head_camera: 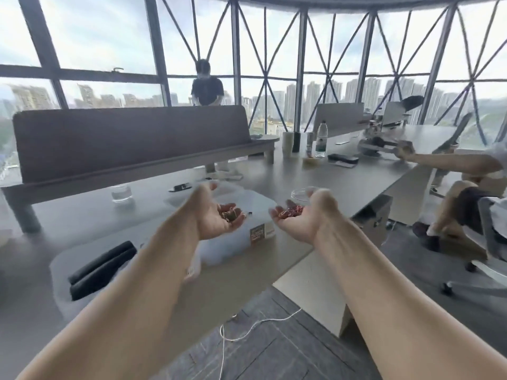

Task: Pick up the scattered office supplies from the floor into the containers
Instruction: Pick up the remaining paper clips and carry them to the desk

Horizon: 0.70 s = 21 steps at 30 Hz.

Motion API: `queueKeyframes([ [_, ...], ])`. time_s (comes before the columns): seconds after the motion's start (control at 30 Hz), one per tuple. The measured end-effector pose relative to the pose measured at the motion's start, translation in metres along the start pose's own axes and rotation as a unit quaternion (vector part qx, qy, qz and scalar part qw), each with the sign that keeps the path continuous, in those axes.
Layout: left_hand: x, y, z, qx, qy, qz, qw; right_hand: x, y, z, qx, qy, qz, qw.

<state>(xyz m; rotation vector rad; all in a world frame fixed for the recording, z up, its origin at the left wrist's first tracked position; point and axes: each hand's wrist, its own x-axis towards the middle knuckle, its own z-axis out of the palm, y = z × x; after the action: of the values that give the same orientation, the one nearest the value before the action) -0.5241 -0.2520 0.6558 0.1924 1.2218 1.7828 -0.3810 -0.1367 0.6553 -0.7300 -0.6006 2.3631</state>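
Hovering above the tabletop [96, 215], both hands are held palm-up, and the load is shown plainly. A small heap of dark clips [229, 215] is cradled in the left hand [216, 215]; a tangle of red clips [292, 212] is cradled in the right hand [299, 218]. Nothing is clamped: the fingers [240, 218] are loosely bent and slightly apart, so that a shallow cup is formed under each heap, with the thumbs raised clear.

Both heaps are carried over a translucent box [227, 248] on the tabletop, and a small clear dish [299, 193] is seen just beyond the right hand. Which container is meant for which heap cannot be told.

These pieces are judged to be light, stiff and slick, and loose enough to slide through any gap. A scoop from beneath is called for, not a pinch; a stray is best taken by its wire loop. Each palm should be tipped slowly and low over a container, or clips may be bounced back out onto the floor.
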Motion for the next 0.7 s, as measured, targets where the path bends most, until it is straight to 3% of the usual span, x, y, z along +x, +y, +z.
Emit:
queueKeyframes([
  [0.23, 0.06, 0.044, -0.029, 0.042, 0.049, -0.018, 0.998, 0.101, 0.025, 0.081, -0.215, -0.033, 0.037, 0.975],
  [0.4, 0.086, 0.052, -0.042, 0.038, 0.062, -0.05, 0.996, 0.148, 0.044, 0.091, -0.48, -0.047, -0.043, 0.875],
  [0.57, 0.077, 0.061, -0.039, 0.068, 0.063, -0.046, 0.995, 0.144, 0.027, 0.089, -0.605, -0.054, -0.033, 0.794],
  [0.7, 0.051, 0.054, -0.016, 0.097, 0.082, 0.02, 0.992, 0.114, 0.005, 0.086, -0.604, -0.07, -0.049, 0.792],
])
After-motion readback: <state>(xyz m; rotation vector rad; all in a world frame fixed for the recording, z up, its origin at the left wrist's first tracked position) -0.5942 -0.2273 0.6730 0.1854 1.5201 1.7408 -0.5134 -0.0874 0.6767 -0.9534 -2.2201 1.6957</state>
